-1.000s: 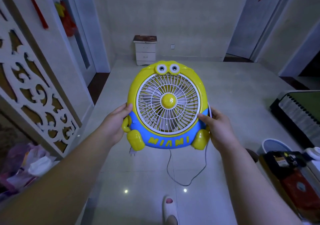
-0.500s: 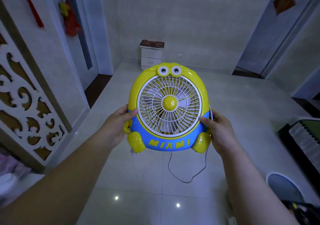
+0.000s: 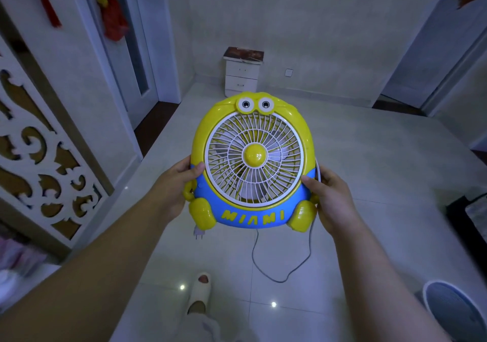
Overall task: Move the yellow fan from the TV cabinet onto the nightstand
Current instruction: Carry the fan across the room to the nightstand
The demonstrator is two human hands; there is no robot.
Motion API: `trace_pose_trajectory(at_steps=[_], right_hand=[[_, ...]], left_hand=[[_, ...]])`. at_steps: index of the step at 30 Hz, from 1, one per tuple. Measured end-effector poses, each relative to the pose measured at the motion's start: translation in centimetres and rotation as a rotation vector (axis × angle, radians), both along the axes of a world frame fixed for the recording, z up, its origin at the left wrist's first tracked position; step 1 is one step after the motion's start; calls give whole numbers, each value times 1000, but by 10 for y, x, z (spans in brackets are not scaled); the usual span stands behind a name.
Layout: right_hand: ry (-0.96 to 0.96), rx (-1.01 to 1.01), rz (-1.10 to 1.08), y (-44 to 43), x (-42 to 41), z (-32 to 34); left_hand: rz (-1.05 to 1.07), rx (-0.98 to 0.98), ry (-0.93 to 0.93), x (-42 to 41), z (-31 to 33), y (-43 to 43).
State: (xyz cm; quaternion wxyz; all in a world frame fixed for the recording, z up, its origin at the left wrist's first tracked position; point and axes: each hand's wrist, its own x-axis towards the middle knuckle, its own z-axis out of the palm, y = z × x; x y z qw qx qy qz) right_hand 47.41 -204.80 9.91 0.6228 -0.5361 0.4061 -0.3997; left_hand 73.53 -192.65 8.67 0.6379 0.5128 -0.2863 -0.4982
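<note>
The yellow fan has a blue base marked MIAMI, a white grille and two googly eyes. I hold it upright in the air, facing me, over the tiled floor. My left hand grips its left side and my right hand grips its right side. Its grey cord hangs in a loop below, and the plug dangles under the left foot. The white nightstand, with two drawers and a dark top, stands against the far wall, straight ahead beyond the fan.
A white carved screen and a door frame line the left side. Doorways open at the far right. A round white fan base lies at the bottom right. My slippered foot steps on the pale tiled floor.
I have walked forward with the fan: the nightstand looks larger and nearer, the clutter at the right has slid out of view. Both hands keep the same grip.
</note>
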Motion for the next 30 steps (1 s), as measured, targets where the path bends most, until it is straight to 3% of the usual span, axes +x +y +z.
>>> trace_pose_trajectory(at_steps=[17,30], right_hand=[[2,-11,-91,-125,165,10],[22,35,-131,-186,209,-4]], left_hand=[[-75,2,8,173,2,-150],[-64,53,40,216,-12,-217]])
